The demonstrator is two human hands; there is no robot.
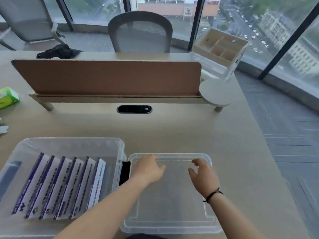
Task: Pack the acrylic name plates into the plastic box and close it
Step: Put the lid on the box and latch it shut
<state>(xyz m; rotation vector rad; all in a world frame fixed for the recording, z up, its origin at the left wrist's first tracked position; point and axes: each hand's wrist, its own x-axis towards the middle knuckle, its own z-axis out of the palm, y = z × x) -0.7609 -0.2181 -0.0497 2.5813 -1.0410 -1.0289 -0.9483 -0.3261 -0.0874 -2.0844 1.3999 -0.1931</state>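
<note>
A clear plastic box stands open at the near left of the desk. Several acrylic name plates with purple and white faces lean in a row inside it. A black latch hangs on the box's right wall. The clear lid lies flat on the desk just right of the box. My left hand rests over the lid's far left corner, fingers curled toward its rim. My right hand hovers over the lid's far right part, fingers apart and bent, holding nothing.
A brown divider screen on a low shelf crosses the desk, with a cable slot in front. A green tissue pack lies at the left edge. An office chair and a wooden organiser stand beyond. The desk's right edge drops to carpet.
</note>
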